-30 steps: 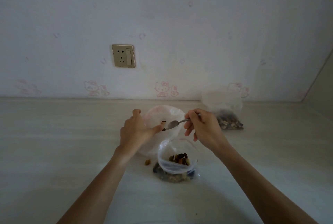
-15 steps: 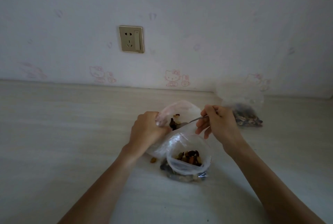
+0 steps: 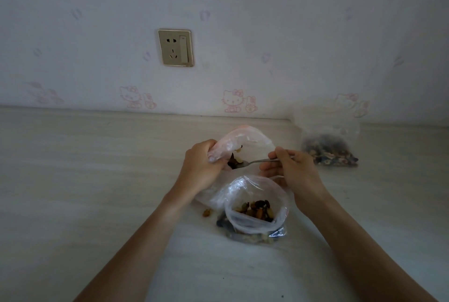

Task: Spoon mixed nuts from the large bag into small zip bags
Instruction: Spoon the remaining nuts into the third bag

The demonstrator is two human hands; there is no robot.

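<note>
Two hands are working at frame centre. Left hand [image 3: 199, 170] is gripping the small bag [image 3: 243, 143] rim, fingertips hidden. Right hand [image 3: 294, 170] is pinching the spoon [image 3: 252, 162], its bowl partly hidden by nuts. Large bag [image 3: 255, 207] is standing open below, lower contents blurred.

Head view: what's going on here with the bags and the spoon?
A person is portioning mixed nuts. The left hand grips the rim of a clear small zip bag with a pink strip, holding its mouth open. The right hand holds a metal spoon loaded with nuts at that mouth. The large clear plastic bag of nuts stands open nearer the person. A filled zip bag lies to the right, and one stray nut on the pale counter.
</note>
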